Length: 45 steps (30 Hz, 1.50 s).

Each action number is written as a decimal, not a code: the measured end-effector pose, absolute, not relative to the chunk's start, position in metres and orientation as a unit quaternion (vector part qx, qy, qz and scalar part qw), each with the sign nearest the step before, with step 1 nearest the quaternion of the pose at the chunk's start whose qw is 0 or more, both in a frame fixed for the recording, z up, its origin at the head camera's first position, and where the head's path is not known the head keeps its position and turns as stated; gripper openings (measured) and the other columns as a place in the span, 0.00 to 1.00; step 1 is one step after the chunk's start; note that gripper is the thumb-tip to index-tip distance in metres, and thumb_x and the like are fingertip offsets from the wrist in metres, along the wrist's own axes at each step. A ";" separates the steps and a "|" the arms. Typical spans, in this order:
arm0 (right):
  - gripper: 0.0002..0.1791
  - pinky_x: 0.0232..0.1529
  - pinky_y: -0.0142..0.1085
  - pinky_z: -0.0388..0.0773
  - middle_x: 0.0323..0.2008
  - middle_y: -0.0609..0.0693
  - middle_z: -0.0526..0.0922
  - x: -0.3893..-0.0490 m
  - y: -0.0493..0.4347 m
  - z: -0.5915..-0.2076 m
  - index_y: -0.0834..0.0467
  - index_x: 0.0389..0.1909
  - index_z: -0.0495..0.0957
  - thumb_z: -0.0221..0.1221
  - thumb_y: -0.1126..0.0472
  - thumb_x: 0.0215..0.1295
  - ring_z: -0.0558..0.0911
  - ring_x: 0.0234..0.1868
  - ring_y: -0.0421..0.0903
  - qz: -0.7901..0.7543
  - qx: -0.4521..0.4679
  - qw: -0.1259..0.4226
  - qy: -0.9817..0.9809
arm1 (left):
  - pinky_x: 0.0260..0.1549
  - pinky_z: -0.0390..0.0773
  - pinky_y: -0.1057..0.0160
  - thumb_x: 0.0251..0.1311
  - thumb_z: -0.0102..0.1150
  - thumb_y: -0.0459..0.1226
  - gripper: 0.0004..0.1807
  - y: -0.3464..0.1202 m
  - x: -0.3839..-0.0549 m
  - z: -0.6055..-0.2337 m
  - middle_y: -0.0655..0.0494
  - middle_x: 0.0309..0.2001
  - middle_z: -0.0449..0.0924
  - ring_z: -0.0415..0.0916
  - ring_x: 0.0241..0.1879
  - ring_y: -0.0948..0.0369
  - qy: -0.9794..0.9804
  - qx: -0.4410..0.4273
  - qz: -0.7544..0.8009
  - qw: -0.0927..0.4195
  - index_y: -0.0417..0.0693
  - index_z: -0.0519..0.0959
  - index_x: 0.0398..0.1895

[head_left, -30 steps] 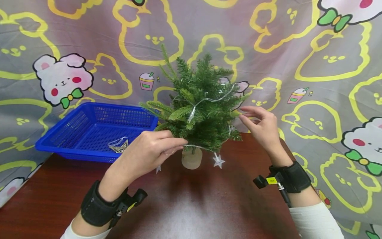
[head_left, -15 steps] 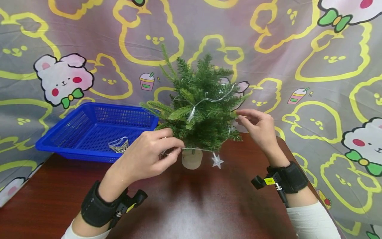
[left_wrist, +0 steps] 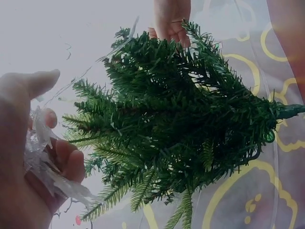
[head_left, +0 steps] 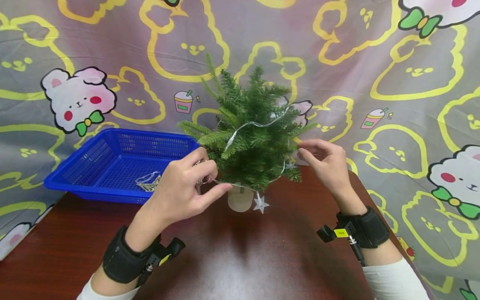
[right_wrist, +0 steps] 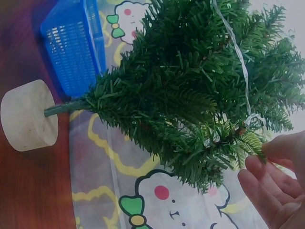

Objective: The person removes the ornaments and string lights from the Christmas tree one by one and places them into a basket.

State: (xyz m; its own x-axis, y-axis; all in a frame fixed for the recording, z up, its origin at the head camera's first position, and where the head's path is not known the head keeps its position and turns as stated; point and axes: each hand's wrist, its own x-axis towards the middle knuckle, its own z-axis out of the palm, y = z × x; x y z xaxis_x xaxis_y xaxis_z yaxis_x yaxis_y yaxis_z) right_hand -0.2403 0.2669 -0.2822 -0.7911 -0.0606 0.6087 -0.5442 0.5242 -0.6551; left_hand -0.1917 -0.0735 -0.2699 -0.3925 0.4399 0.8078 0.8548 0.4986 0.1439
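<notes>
A small artificial Christmas tree [head_left: 255, 146] stands on a round pale wooden base [head_left: 240, 202]. A clear string of star lights [head_left: 258, 123] winds round its branches, and one star [head_left: 261, 203] hangs beside the base. My left hand [head_left: 183, 187] is at the tree's lower left. Its curled fingers hold a bunch of star lights [left_wrist: 43, 162], while the thumb stands apart beneath the wire that runs to the tree. On the tree's right, my right hand [head_left: 328, 162] pinches a branch tip [right_wrist: 255, 145] between thumb and fingers, close to a loop of the wire.
A blue plastic basket [head_left: 86, 192] stands left of the tree, with a gold star-shaped ornament [head_left: 149, 183] in it. The brown table [head_left: 240, 266] ends at a patterned cloth backdrop [head_left: 240, 25].
My left thumb has parted from the index finger. The hanging star and the front wire have shifted left, and the tree has turned slightly. My right hand has moved slightly toward the tree.
</notes>
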 end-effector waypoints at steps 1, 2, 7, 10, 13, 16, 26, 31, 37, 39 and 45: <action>0.09 0.40 0.22 0.80 0.35 0.60 0.88 -0.239 0.267 -0.282 0.59 0.45 0.86 0.62 0.65 0.66 0.85 0.34 0.28 0.454 0.186 0.268 -0.829 | 0.18 0.60 0.71 0.67 0.54 0.57 0.25 -0.074 -0.192 -0.270 0.59 0.25 0.63 0.58 0.19 0.70 -0.781 -0.412 -0.293 0.367 0.51 0.67 0.19; 0.09 0.40 0.22 0.80 0.35 0.59 0.89 -0.239 0.267 -0.282 0.59 0.44 0.86 0.63 0.65 0.65 0.86 0.33 0.29 0.454 0.189 0.269 -0.828 | 0.18 0.59 0.72 0.67 0.56 0.54 0.25 -0.074 -0.193 -0.271 0.59 0.25 0.63 0.58 0.19 0.71 -0.776 -0.414 -0.301 0.369 0.51 0.66 0.18; 0.08 0.39 0.24 0.81 0.31 0.52 0.89 -0.234 0.266 -0.282 0.59 0.43 0.86 0.63 0.66 0.65 0.86 0.31 0.32 0.460 0.203 0.268 -0.822 | 0.20 0.58 0.72 0.59 0.66 0.38 0.22 -0.073 -0.195 -0.272 0.60 0.22 0.61 0.57 0.20 0.70 -0.761 -0.423 -0.332 0.362 0.50 0.64 0.15; 0.08 0.37 0.24 0.81 0.31 0.53 0.88 -0.231 0.265 -0.283 0.59 0.43 0.86 0.63 0.66 0.64 0.86 0.31 0.33 0.459 0.205 0.270 -0.821 | 0.21 0.57 0.72 0.55 0.66 0.32 0.20 -0.073 -0.196 -0.273 0.61 0.21 0.62 0.57 0.21 0.70 -0.754 -0.431 -0.347 0.354 0.50 0.64 0.15; 0.08 0.34 0.23 0.80 0.30 0.53 0.88 -0.227 0.264 -0.283 0.58 0.42 0.86 0.64 0.66 0.63 0.86 0.31 0.33 0.449 0.206 0.277 -0.824 | 0.21 0.57 0.73 0.54 0.65 0.30 0.18 -0.074 -0.196 -0.275 0.62 0.20 0.65 0.58 0.21 0.71 -0.747 -0.440 -0.355 0.351 0.50 0.66 0.16; 0.08 0.30 0.23 0.78 0.31 0.47 0.88 -0.223 0.263 -0.284 0.57 0.42 0.86 0.65 0.67 0.62 0.85 0.29 0.32 0.440 0.207 0.283 -0.827 | 0.21 0.59 0.73 0.53 0.65 0.29 0.17 -0.075 -0.197 -0.276 0.61 0.22 0.73 0.61 0.21 0.71 -0.742 -0.446 -0.359 0.350 0.51 0.68 0.15; 0.09 0.26 0.23 0.75 0.29 0.50 0.88 -0.208 0.255 -0.285 0.57 0.38 0.86 0.66 0.71 0.58 0.84 0.25 0.32 0.439 0.210 0.291 -0.824 | 0.24 0.74 0.70 0.55 0.64 0.28 0.05 -0.084 -0.198 -0.278 0.59 0.28 0.83 0.75 0.24 0.69 -0.758 -0.448 -0.333 0.338 0.46 0.80 0.31; 0.07 0.28 0.23 0.77 0.29 0.46 0.87 -0.205 0.255 -0.289 0.55 0.38 0.86 0.67 0.68 0.60 0.84 0.26 0.33 0.420 0.218 0.297 -0.829 | 0.25 0.74 0.72 0.57 0.58 0.23 0.10 -0.089 -0.199 -0.280 0.57 0.31 0.84 0.76 0.25 0.69 -0.768 -0.459 -0.312 0.319 0.44 0.80 0.38; 0.07 0.30 0.23 0.78 0.30 0.52 0.87 -0.199 0.252 -0.289 0.56 0.38 0.86 0.67 0.67 0.59 0.84 0.28 0.31 0.417 0.230 0.297 -0.827 | 0.25 0.69 0.75 0.58 0.51 0.18 0.16 -0.091 -0.200 -0.280 0.58 0.29 0.76 0.69 0.25 0.69 -0.771 -0.464 -0.278 0.336 0.43 0.79 0.42; 0.07 0.30 0.23 0.79 0.30 0.51 0.87 -0.197 0.250 -0.288 0.56 0.38 0.86 0.67 0.68 0.59 0.84 0.28 0.32 0.420 0.235 0.296 -0.825 | 0.24 0.65 0.74 0.65 0.50 0.22 0.12 -0.090 -0.200 -0.280 0.59 0.28 0.72 0.64 0.25 0.69 -0.772 -0.460 -0.268 0.348 0.44 0.79 0.43; 0.09 0.30 0.24 0.79 0.29 0.50 0.87 -0.192 0.245 -0.288 0.56 0.38 0.86 0.68 0.70 0.57 0.84 0.27 0.34 0.426 0.250 0.292 -0.819 | 0.23 0.60 0.72 0.77 0.40 0.42 0.19 -0.090 -0.201 -0.281 0.58 0.26 0.68 0.58 0.23 0.68 -0.766 -0.454 -0.272 0.366 0.44 0.81 0.41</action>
